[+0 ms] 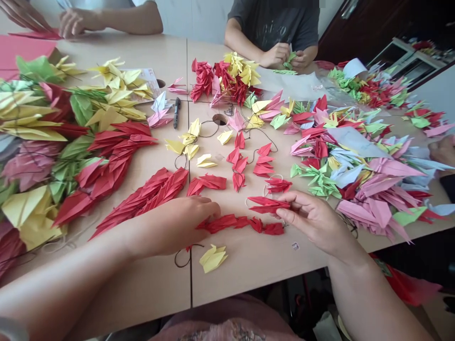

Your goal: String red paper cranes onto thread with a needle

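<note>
Our left hand (174,225) lies nearly flat and open, its fingertips resting on a strung row of red origami cranes (241,224) on the pale wooden table (249,270). Just above that row, our half-closed right hand (313,222) pinches a single red crane (266,204) between thumb and fingers.

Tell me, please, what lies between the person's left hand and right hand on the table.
In the head view, a strand of red origami cranes lies between the left hand and the right hand.
</note>
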Demonstrator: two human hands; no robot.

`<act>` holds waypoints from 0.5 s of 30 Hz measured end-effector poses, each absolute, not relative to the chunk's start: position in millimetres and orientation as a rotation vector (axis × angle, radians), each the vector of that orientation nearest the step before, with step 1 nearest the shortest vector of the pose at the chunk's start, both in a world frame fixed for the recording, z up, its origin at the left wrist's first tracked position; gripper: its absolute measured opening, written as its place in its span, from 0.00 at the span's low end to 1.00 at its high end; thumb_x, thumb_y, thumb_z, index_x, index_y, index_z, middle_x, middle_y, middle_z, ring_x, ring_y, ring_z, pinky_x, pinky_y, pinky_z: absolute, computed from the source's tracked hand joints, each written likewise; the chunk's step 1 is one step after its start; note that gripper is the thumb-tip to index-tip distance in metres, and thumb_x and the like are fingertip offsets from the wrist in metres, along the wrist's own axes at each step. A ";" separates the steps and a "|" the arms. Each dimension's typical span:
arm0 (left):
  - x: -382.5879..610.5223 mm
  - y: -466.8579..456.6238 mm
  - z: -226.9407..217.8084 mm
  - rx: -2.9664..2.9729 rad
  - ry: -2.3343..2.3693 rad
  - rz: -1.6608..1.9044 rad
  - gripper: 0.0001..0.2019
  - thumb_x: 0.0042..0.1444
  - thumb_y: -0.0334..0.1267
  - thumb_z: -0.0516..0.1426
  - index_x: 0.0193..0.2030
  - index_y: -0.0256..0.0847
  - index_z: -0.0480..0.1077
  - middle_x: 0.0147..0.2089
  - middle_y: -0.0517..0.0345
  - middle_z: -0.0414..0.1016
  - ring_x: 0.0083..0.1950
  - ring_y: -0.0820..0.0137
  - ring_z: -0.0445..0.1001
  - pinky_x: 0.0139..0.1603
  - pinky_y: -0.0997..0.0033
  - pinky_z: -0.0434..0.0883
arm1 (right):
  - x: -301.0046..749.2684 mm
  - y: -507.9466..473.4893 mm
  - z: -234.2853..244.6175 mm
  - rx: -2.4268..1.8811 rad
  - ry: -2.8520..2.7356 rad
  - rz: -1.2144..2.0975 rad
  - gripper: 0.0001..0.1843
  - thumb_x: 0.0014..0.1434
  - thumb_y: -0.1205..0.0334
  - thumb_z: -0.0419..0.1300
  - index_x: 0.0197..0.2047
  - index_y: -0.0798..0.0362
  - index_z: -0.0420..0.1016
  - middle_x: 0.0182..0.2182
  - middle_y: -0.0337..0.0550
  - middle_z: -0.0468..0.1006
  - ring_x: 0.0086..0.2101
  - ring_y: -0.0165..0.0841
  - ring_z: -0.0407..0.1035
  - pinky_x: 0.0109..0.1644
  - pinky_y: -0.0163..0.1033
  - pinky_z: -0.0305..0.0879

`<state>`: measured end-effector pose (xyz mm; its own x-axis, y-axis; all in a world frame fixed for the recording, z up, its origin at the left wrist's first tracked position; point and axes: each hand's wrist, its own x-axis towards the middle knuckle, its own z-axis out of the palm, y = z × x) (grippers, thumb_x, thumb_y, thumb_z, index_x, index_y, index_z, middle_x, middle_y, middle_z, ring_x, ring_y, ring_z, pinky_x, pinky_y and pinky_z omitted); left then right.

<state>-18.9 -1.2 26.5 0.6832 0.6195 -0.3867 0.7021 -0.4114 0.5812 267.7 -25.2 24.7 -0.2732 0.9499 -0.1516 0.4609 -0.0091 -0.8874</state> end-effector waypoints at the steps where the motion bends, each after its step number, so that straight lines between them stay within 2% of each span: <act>1: -19.5 -1.1 25.6 2.141 1.020 -0.151 0.08 0.56 0.32 0.54 0.41 0.44 0.72 0.40 0.57 0.75 0.39 0.64 0.73 0.36 0.68 0.64 | 270.1 -29.3 27.0 -1.444 -1.792 1.215 0.04 0.61 0.60 0.62 0.39 0.49 0.75 0.30 0.37 0.77 0.31 0.30 0.73 0.35 0.32 0.70; 4: -22.4 -1.1 24.9 2.122 1.049 -0.146 0.08 0.56 0.33 0.54 0.40 0.45 0.72 0.39 0.58 0.75 0.38 0.64 0.73 0.35 0.69 0.64 | 273.3 -44.1 30.8 -1.339 -1.941 1.132 0.01 0.62 0.63 0.62 0.39 0.47 0.75 0.34 0.38 0.77 0.34 0.30 0.72 0.37 0.32 0.69; 7: -24.3 -1.3 25.9 2.099 1.025 -0.135 0.06 0.56 0.34 0.55 0.38 0.46 0.73 0.38 0.59 0.75 0.37 0.65 0.72 0.35 0.69 0.63 | 267.1 -58.3 27.6 -1.243 -2.096 1.091 0.04 0.62 0.67 0.61 0.39 0.49 0.75 0.35 0.40 0.75 0.35 0.30 0.71 0.37 0.32 0.68; 10: -23.4 -0.7 26.4 2.068 1.012 -0.118 0.05 0.57 0.38 0.56 0.38 0.46 0.73 0.39 0.59 0.75 0.36 0.66 0.72 0.34 0.70 0.63 | 257.8 -65.8 20.2 -1.249 -2.249 1.030 0.05 0.62 0.70 0.61 0.39 0.51 0.76 0.37 0.43 0.75 0.39 0.32 0.72 0.42 0.35 0.69; 12: -22.3 1.2 25.5 2.055 1.075 -0.053 0.06 0.59 0.42 0.56 0.39 0.46 0.73 0.38 0.59 0.76 0.34 0.66 0.72 0.33 0.70 0.63 | 254.5 -66.1 17.1 -1.262 -2.322 0.999 0.04 0.62 0.67 0.62 0.41 0.51 0.76 0.39 0.44 0.75 0.41 0.34 0.72 0.45 0.36 0.69; 15: -22.6 7.1 21.6 2.121 1.252 0.144 0.10 0.61 0.45 0.54 0.38 0.43 0.72 0.35 0.58 0.75 0.32 0.66 0.72 0.32 0.69 0.65 | 256.2 -61.6 19.7 -1.245 -2.367 0.988 0.12 0.62 0.58 0.63 0.48 0.50 0.76 0.42 0.45 0.75 0.43 0.34 0.72 0.47 0.37 0.70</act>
